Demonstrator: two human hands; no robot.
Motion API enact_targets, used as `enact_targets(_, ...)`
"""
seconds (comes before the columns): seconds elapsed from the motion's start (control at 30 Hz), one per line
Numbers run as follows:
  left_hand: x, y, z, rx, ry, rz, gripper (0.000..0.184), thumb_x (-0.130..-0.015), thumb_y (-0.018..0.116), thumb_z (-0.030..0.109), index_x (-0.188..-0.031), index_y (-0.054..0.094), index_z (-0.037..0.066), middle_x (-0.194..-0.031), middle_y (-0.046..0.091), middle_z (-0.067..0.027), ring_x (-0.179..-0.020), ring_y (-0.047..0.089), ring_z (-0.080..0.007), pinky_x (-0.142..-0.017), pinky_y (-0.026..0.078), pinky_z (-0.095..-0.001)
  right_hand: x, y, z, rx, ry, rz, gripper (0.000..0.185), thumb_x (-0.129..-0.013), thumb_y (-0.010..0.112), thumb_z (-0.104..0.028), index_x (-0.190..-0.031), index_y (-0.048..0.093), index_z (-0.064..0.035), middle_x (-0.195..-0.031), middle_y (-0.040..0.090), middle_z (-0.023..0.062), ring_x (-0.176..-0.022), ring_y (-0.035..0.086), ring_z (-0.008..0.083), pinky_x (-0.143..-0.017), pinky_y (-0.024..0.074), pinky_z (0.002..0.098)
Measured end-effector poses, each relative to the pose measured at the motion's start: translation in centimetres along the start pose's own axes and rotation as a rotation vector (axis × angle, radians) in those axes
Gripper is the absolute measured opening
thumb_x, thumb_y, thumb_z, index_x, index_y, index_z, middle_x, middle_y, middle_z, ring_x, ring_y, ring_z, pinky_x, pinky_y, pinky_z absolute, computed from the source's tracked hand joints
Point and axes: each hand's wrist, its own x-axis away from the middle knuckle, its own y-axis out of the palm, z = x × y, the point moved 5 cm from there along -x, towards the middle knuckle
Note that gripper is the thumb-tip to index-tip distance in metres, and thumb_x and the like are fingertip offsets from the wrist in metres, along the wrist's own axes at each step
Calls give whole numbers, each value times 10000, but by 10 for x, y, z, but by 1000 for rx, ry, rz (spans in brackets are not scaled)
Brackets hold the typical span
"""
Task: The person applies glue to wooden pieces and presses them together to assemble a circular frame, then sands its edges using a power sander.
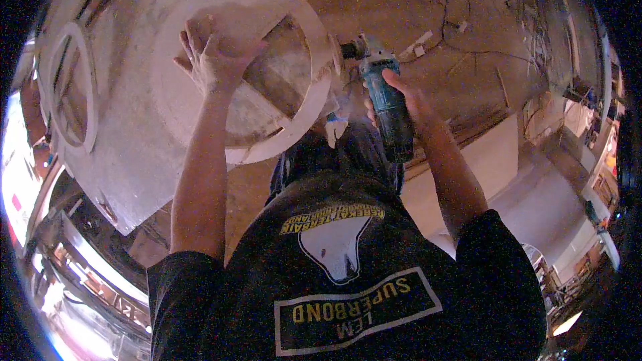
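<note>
I'm gripping the power tool in my right hand beside the pale ring on the worktop, my left hand lying spread open over it, and risking the ring skidding if its edge snags.

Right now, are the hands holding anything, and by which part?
Right hand: the power tool, by its teal body. Left hand: spread open over the ring.

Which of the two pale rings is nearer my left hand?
The large, broad pale ring, under your left hand; the small, narrow pale ring lies apart, farther left.
</note>
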Motion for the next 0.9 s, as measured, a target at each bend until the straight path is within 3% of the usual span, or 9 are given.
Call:
enact_targets(0.27,3,4,-6,-2,7,-30,1219,-564,809,826,-1585,421,285,-1714,173,-171,-1596,91,-345,-1222,20,-683,2,-12,35,78,-84,88,628,-979,591,-603,-1265,580,-44,-910,714,143,-742,709,266,-684,593,404)
enact_targets(0.47,4,2,-5,34,49,-7,1215,-564,790,849,-1578,434,281,-1708,189,-182,-1596,79,-349,-1219,19,-688,11,-1,49,-213,-85,8,669,-976,580,-615,-1334,549,-50,-943,709,152,-764,711,267,-691,598,410)
enact_targets(0.57,0,6,-8,-43,32,-22,1209,-569,784,853,-1576,439,278,-1705,197,-187,-1594,83,-359,-1213,28,-698,10,0,51,-193,-110,-15,685,-964,598,-616,-1350,543,-52,-949,708,157,-775,710,273,-697,600,414)
enact_targets(0.87,1,-9,6,9,39,6,1204,-586,774,852,-1583,428,272,-1703,201,-193,-1591,95,-367,-1209,37,-699,4,-5,59,-173,-43,57,684,-949,633,-600,-1342,544,-47,-935,706,156,-760,710,280,-700,607,412)
enact_targets(0.9,1,-9,7,5,46,13,1207,-588,773,852,-1585,424,268,-1703,201,-193,-1591,95,-366,-1210,36,-697,5,-4,59,-164,-53,70,644,-928,660,-599,-1265,579,-56,-915,714,148,-740,712,267,-682,605,402)
